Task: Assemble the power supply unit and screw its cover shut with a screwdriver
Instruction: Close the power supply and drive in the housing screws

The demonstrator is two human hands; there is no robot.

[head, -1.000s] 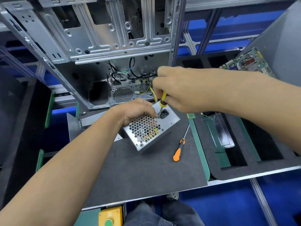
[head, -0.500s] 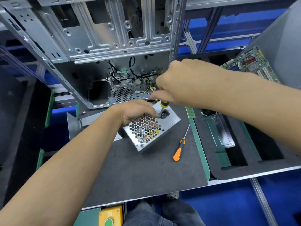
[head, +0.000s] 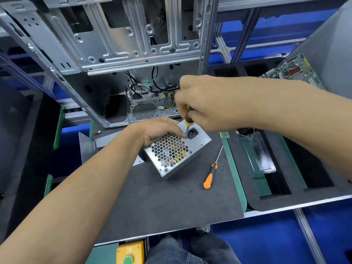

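gripping the yellow-and-black screwdriver [head: 187, 121] from above, the right hand [head: 205, 103] has its fingers curled round the handle, and the shaft runs down to a spot on the power supply unit [head: 177, 149] just left of its black power socket [head: 192, 133]. the left hand [head: 158, 130] lies over the unit's far left corner, fingers bent down onto the honeycomb grille, fingertips just beside the screwdriver tip. the unit sits tilted on the grey mat [head: 162, 197], near the mat's far edge and close against the open metal computer case [head: 122, 46] that rises behind it. most of the mat's near half lies open, and its right edge is marked by a green strip [head: 235, 174]. two screwdrivers show: the held one, and an orange-handled screwdriver [head: 211, 172] lying flat on the mat to the right of the unit, apart from it, tip pointing away. one circuit board [head: 291, 73] leans at the far right. right of the green strip a dark foam tray [head: 253, 202] has deep cut-outs, one holding a shiny metal piece [head: 263, 159]. below the mat's near edge sits a yellow box with a green button [head: 129, 253]. both forearms cross above the mat and hide parts of it.
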